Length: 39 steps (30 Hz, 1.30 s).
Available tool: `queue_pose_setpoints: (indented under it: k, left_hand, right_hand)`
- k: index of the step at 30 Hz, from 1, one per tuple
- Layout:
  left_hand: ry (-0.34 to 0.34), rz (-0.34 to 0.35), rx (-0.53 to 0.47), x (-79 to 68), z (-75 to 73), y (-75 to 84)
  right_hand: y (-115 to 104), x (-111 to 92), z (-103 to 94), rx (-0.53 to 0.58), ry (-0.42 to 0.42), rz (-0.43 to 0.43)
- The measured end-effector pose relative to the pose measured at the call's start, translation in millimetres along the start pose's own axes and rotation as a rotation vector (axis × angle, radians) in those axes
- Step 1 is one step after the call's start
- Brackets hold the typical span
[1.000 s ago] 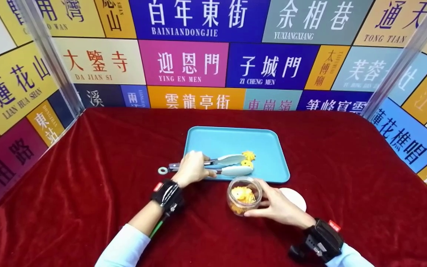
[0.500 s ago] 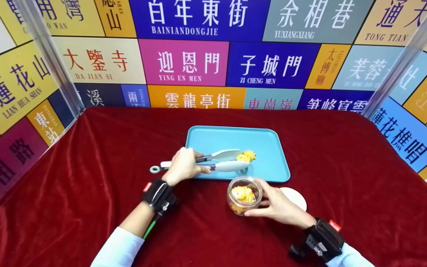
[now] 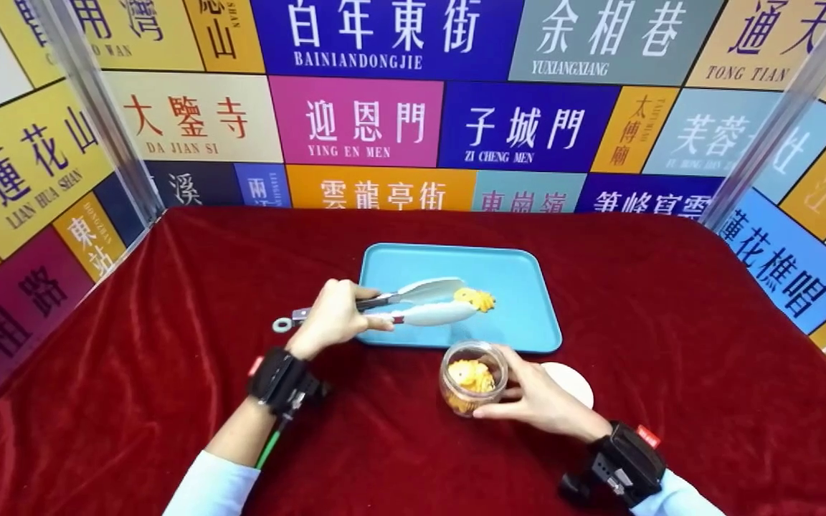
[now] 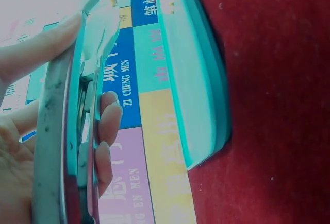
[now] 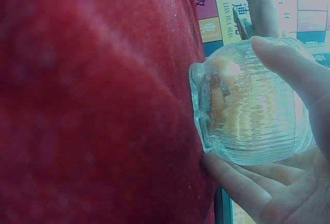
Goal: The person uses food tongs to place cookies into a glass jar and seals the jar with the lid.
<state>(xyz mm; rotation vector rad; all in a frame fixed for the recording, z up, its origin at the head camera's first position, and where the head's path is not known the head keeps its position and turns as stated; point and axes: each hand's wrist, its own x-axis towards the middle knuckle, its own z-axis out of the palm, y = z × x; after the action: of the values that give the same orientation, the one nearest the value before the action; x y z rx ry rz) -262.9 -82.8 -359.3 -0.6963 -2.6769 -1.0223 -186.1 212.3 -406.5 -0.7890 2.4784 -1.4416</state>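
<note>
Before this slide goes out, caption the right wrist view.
A right hand holds a round, clear, ribbed jar of yellow cookies standing on velvety red cloth.

the jar [image 3: 447, 383] stands before the tray [image 3: 427, 264], left of the lid [image 3: 572, 383].

Red cloth [image 3: 133, 351] surface: blue tray [image 3: 416, 265] beyond right hand [image 3: 546, 398]; clear jar [image 3: 458, 403] in its grip; white disc [image 3: 572, 383] beside that hand, part-hidden.

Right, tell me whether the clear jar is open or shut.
Open: the clear jar has nothing over its mouth, and yellow cookies show inside.
</note>
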Motion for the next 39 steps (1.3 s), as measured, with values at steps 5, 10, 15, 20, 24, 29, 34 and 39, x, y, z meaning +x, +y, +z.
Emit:
queue_pose_setpoints:
  k: [5,10,15,20,24,29,34,39]
  left_hand:
    - [-0.034,0.061,-0.049,-4.8,-7.9,-3.7]
    - [-0.084,0.134,-0.121,-9.2,-12.9,-7.1]
    - [-0.100,0.202,-0.133,-10.7,-16.0,-7.6]
    - [-0.145,0.225,-0.143,-11.4,-18.8,-8.1]
    - [-0.176,0.231,-0.151,-11.9,-20.6,-8.7]
    - [-0.199,0.239,-0.164,-12.7,-21.4,-8.6]
    - [-0.216,0.242,-0.168,-12.5,-21.8,-7.9]
    - [-0.231,0.257,-0.176,-12.0,-22.1,-6.7]
  right_hand:
    - [0.7,-0.2,0.0,-0.015,0.005,0.007]
    - [1.1,-0.4,-0.1,-0.019,0.006,0.010]
    - [1.3,-1.0,0.3,-0.015,0.002,0.013]
    - [1.1,-1.7,0.5,-0.018,0.000,0.016]
    - [0.6,-1.6,0.4,-0.019,0.003,0.012]
    - [0.1,-1.1,0.5,-0.022,0.005,0.001]
    - [0.3,-1.0,0.4,-0.029,0.006,-0.004]
    - [0.1,-0.7,-0.1,-0.047,0.008,-0.013]
